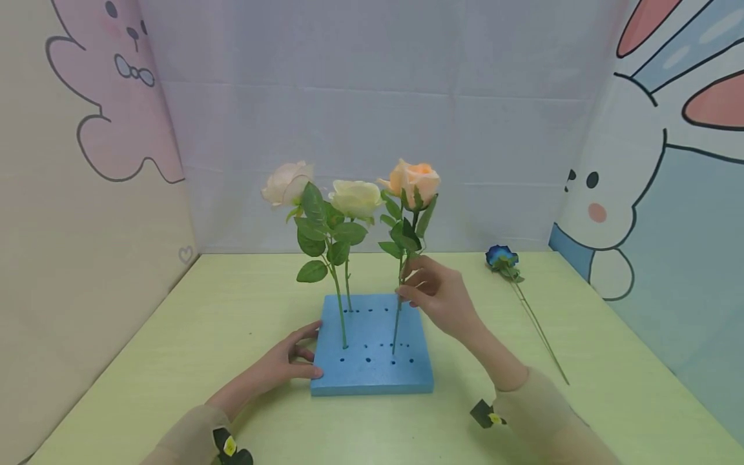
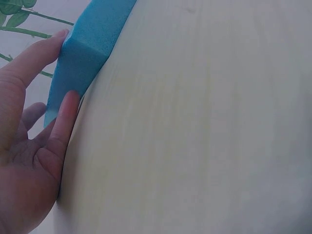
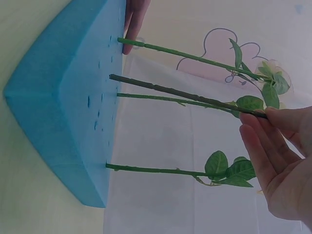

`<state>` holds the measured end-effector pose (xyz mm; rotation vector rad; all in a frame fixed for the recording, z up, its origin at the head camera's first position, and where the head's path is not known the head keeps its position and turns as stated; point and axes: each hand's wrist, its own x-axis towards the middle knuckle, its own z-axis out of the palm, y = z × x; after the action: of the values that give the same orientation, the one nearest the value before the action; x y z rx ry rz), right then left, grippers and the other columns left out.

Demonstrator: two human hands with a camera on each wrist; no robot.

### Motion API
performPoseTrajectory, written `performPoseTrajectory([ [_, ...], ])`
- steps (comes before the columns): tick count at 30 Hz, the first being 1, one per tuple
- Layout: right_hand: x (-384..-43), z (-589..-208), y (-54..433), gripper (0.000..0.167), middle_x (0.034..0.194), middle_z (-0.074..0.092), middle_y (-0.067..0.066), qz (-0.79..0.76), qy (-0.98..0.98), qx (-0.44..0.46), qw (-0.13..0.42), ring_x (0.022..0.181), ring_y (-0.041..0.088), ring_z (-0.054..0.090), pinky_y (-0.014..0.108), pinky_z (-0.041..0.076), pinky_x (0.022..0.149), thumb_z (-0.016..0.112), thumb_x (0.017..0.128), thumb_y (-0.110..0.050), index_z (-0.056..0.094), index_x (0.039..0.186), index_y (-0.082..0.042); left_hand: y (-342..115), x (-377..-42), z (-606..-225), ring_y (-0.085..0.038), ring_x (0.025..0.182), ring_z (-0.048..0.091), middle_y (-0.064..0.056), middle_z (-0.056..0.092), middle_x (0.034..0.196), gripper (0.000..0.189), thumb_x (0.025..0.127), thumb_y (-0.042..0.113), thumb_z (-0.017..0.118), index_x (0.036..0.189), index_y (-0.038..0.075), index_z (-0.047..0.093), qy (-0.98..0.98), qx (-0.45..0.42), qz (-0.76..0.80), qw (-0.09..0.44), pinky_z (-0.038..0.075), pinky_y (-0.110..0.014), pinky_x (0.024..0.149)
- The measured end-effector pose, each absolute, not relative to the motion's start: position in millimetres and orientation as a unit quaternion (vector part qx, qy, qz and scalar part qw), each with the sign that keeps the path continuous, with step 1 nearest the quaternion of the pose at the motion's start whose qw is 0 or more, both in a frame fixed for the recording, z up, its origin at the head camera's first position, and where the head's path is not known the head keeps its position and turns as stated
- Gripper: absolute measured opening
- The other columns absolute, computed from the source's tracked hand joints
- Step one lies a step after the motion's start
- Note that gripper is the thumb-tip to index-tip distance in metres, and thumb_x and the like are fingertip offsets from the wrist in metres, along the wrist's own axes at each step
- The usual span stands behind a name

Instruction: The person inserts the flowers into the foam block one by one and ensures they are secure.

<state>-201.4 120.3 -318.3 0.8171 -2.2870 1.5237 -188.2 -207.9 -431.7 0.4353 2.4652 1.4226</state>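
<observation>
My right hand (image 1: 442, 294) pinches the dark stem (image 3: 180, 92) of a peach rose (image 1: 415, 184) between thumb and fingers. That stem slants down, its cut end close over the holed top of a blue foam block (image 1: 372, 374). A pinkish-white rose (image 1: 287, 184) and a pale yellow rose (image 1: 356, 198) stand with their stems in the block. Behind the peach rose stands another green stem (image 3: 151, 168) with leaves, its bloom mostly hidden. My left hand (image 1: 285, 358) rests against the block's left side, thumb at its top edge, fingers fairly straight.
A blue rose (image 1: 502, 256) lies on the pale yellow-green table (image 1: 232, 310) to the right, its long stem pointing toward the front. A white cloth (image 1: 372, 129) hangs at the back, with cartoon-printed panels on both sides.
</observation>
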Motion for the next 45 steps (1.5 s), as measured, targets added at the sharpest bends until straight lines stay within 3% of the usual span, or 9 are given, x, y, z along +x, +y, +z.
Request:
performPoseTrajectory([
  [6,-202,-320,108,0.015,0.086,0.076,0.013,0.533,-0.782,0.290,0.144,0.070,0.012,0.073,0.036,0.059,0.065,0.072,0.090,-0.011,0.063,0.101,-0.010,-209,-188,-432,-0.020,0.109,0.058,-0.018,0.035,0.156,0.094,0.082,0.029,0.080,0.157,0.018,0.024,0.844,0.154,0.497,0.131,0.049,-0.031,0.086],
  [12,-204,-321,97,0.014,0.087,0.076,0.013,0.531,-0.780,0.299,0.145,0.071,0.009,0.073,0.030,0.058,0.063,0.070,0.091,-0.009,0.063,0.103,-0.012,-209,-187,-431,-0.020,0.109,0.058,-0.017,0.035,0.156,0.094,0.083,0.030,0.080,0.157,0.019,0.024,0.842,0.154,0.499,0.133,0.049,-0.033,0.087],
  [19,-206,-321,88,0.014,0.090,0.076,0.017,0.526,-0.781,0.304,0.143,0.071,0.012,0.074,0.033,0.059,0.064,0.069,0.091,-0.009,0.063,0.103,-0.011,-209,-187,-432,-0.020,0.110,0.058,-0.017,0.035,0.156,0.094,0.082,0.030,0.080,0.157,0.019,0.024,0.842,0.154,0.499,0.132,0.049,-0.034,0.088],
  [27,-207,-323,82,0.014,0.091,0.077,0.015,0.537,-0.770,0.311,0.147,0.073,0.014,0.074,0.029,0.059,0.063,0.069,0.091,-0.007,0.063,0.104,-0.009,-209,-186,-432,-0.020,0.110,0.058,-0.018,0.035,0.156,0.094,0.083,0.030,0.080,0.157,0.018,0.024,0.845,0.153,0.496,0.131,0.049,-0.034,0.088],
  [39,-211,-326,74,0.014,0.092,0.076,0.016,0.542,-0.775,0.301,0.125,0.074,0.016,0.074,0.048,0.059,0.067,0.066,0.093,-0.006,0.062,0.105,-0.011,-208,-186,-431,-0.021,0.111,0.058,-0.018,0.034,0.157,0.094,0.082,0.031,0.080,0.158,0.019,0.025,0.847,0.150,0.493,0.130,0.048,-0.034,0.088],
  [45,-213,-327,72,0.014,0.092,0.077,0.011,0.530,-0.783,0.300,0.125,0.075,0.016,0.074,0.041,0.060,0.066,0.066,0.093,-0.006,0.062,0.106,-0.011,-208,-187,-431,-0.021,0.110,0.058,-0.018,0.034,0.157,0.094,0.082,0.031,0.080,0.158,0.020,0.024,0.847,0.148,0.493,0.131,0.048,-0.034,0.088],
])
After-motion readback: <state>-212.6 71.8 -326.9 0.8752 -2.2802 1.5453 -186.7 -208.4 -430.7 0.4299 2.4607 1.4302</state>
